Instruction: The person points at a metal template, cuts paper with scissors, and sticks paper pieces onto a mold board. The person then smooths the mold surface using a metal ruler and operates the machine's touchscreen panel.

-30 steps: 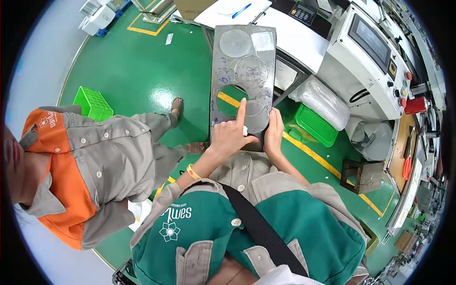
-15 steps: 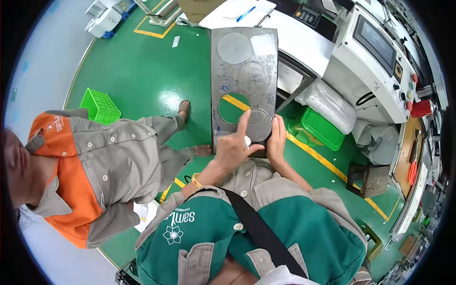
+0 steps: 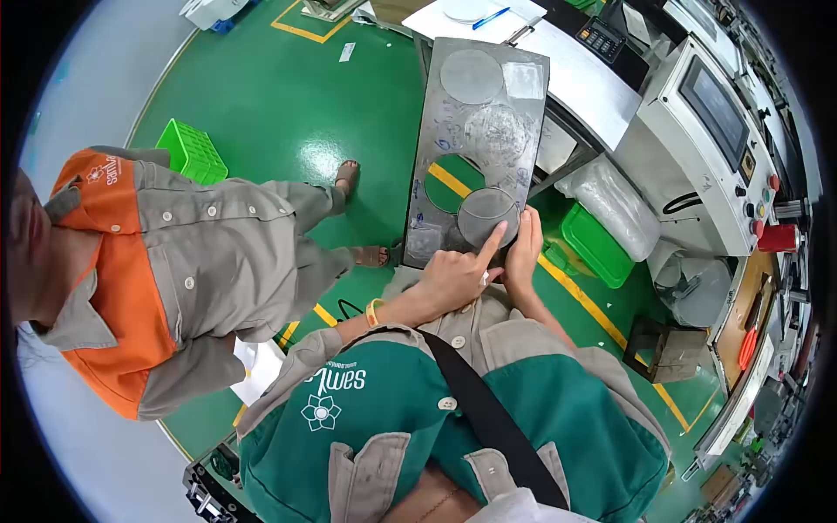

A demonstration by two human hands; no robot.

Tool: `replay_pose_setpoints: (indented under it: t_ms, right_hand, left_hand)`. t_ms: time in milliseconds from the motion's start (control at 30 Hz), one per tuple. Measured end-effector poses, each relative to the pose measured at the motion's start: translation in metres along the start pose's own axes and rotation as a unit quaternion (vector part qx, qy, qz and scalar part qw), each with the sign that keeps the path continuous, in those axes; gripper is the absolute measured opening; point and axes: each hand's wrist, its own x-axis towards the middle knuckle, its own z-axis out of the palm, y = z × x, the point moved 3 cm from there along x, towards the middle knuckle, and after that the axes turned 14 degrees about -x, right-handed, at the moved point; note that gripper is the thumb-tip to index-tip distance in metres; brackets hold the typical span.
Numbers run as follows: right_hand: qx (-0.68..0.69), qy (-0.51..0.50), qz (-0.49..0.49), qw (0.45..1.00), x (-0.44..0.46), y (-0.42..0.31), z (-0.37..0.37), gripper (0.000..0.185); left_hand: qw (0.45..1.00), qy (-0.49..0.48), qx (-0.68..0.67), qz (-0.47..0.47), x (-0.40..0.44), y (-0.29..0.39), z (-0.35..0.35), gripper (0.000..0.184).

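Too small to read: handwriting (image 3: 447, 131) on grey plate (image 3: 433, 100). Hidden behind left hand (image 3: 453, 281), right hand (image 3: 523, 254): plate's five-o'clock corner. Cut off at nine o'clock: co-worker's head (image 3: 28, 253). Too small to tell: four-o'clock clutter (image 3: 732, 479).

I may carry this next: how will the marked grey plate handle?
The plate is probably stiff, since its long body shows no clear sag. It could tip toward its far end, as the right hand grips near the close end. Its smooth, shiny patches suggest it may be slippery.
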Motion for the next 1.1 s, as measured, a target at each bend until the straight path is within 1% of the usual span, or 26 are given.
replay_pose_setpoints:
  t_ms: [67, 200, 233, 333, 467, 500, 600, 633, 733, 767, 867, 900, 1000, 1033, 1100]
  right_hand:
    - [0.021, -0.01, 0.017, 1.0, -0.001, -0.001, 0.0, 0.032]
    - [0.041, 0.003, 0.021, 0.999, 0.0, 0.003, 0.002, 0.032]
    - [0.041, -0.001, 0.01, 0.999, 0.001, 0.003, 0.002, 0.033]
    - [0.017, -0.006, 0.009, 1.0, 0.0, -0.001, -0.001, 0.033]
    - [-0.011, 0.012, 0.013, 1.0, 0.001, 0.0, -0.001, 0.031]
    - [0.019, 0.005, 0.003, 1.0, 0.0, -0.004, -0.001, 0.03]
    - [0.015, 0.019, 0.017, 1.0, -0.002, -0.013, -0.001, 0.03]
    - [0.037, 0.014, 0.008, 0.999, 0.0, -0.008, 0.0, 0.03]
    - [0.043, 0.018, 0.012, 0.999, 0.0, -0.009, 0.0, 0.03]
    - [0.026, 0.016, -0.003, 1.0, 0.001, -0.009, -0.001, 0.03]
    - [0.051, 0.019, 0.009, 0.998, 0.001, -0.012, 0.0, 0.03]
    - [0.046, 0.018, 0.002, 0.999, 0.001, -0.011, -0.001, 0.029]
    - [0.092, 0.028, 0.04, 0.995, 0.0, -0.009, 0.001, 0.03]
    - [0.085, 0.02, 0.038, 0.995, 0.002, -0.004, 0.001, 0.03]
    - [0.04, 0.029, 0.044, 0.998, -0.003, -0.009, -0.002, 0.03]
  left_hand:
    - [1.0, -0.013, 0.002, -0.007, 0.001, -0.001, 0.001, 0.078]
    - [1.0, -0.013, 0.001, -0.006, 0.001, -0.003, 0.005, 0.081]
    - [1.0, 0.001, -0.014, 0.003, 0.001, -0.004, 0.005, 0.08]
    - [1.0, -0.01, -0.001, 0.003, 0.001, -0.006, 0.007, 0.081]
    - [1.0, -0.021, -0.007, -0.006, 0.003, -0.005, 0.006, 0.081]
    - [1.0, -0.016, -0.008, -0.013, 0.003, -0.006, 0.008, 0.082]
    - [1.0, -0.024, 0.002, -0.019, 0.004, -0.007, 0.009, 0.082]
    - [1.0, -0.012, -0.006, -0.009, 0.004, -0.006, 0.008, 0.082]
    - [0.999, 0.022, -0.033, 0.02, 0.003, -0.006, 0.005, 0.082]
    - [0.997, 0.048, -0.055, 0.035, 0.002, -0.005, 0.003, 0.082]
    - [0.992, 0.109, -0.06, 0.033, 0.004, 0.0, -0.008, 0.082]
    - [0.996, 0.075, -0.042, -0.003, 0.006, -0.006, -0.004, 0.081]
    - [0.986, 0.139, -0.072, 0.062, 0.0, -0.003, -0.007, 0.079]
    - [0.988, 0.136, -0.06, 0.048, 0.001, -0.004, -0.008, 0.078]
    - [0.985, 0.149, -0.069, 0.055, -0.003, -0.007, -0.003, 0.078]
